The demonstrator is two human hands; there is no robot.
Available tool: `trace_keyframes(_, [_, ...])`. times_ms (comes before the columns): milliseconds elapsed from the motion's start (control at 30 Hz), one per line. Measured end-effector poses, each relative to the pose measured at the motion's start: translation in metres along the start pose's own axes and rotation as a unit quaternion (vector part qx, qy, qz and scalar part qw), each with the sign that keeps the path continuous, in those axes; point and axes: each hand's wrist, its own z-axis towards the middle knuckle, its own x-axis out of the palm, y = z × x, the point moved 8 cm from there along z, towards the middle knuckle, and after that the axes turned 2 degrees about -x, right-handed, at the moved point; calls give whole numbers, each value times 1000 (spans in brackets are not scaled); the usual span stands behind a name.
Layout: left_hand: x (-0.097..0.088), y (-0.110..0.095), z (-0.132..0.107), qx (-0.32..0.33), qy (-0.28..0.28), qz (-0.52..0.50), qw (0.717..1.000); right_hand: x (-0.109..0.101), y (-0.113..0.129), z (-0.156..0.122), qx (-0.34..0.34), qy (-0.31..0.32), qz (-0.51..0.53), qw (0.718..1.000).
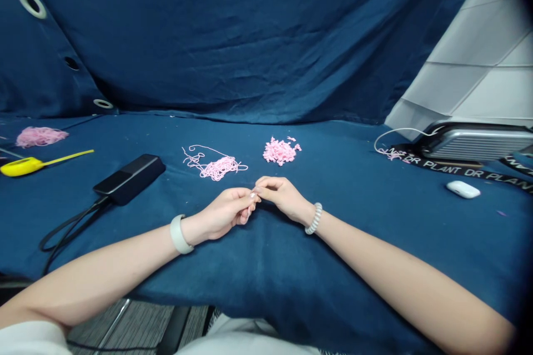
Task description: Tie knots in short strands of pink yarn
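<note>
The fingers of my left hand (pixel 225 212) and right hand (pixel 287 199) are pinched, tips meeting over the desk (pixel 358 188), but what they pinch is too small to tell. The tangled pink string (pixel 219 167) and pile of pink bits (pixel 280 152) lie just past them. I think pinching softly, with both hands close and steady, works best.

The left hand (pixel 229 213) and right hand (pixel 285 197) meet at their fingertips over the blue-covered bench (pixel 353 222); beyond them lie a pink yarn tangle (pixel 219 168) and a heap of short pink pieces (pixel 280 152), with a black device (pixel 130 179) leftward and a white case (pixel 463 189) rightward.
</note>
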Motion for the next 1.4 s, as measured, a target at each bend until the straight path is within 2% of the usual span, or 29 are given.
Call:
trace_keyframes(267, [1,0,0,11,2,2,1000,-1,-5,1,40,-20,49,998])
trace_keyframes(400, [0,0,-1,18,4,4,1000,-1,-13,2,64,35,106,992])
trace_keyframes(500, [1,-1,-1,18,7,3,1000,2,-12,2,56,83,100,990])
trace_keyframes(567, [1,-1,-1,16,9,0,1000,3,-11,1,54,87,91,991])
trace_keyframes(933, [-1,3,2,5,-7,-6,1000,-5,-10,4,32,-17,77,996])
trace_keyframes(1033, [-2,2,2,8,-17,-44,999,-12,-16,5,38,-66,63,995])
trace_keyframes(1167, [-17,-4,5,45,-77,-135,987,-21,-27,6,54,-116,109,986])
trace_keyframes(1267, [-27,-11,6,74,-103,-162,979,-22,-29,6,56,-131,120,983])
trace_keyframes(1400, [-23,-8,5,30,-93,-99,990,-18,-21,6,39,-116,36,992])
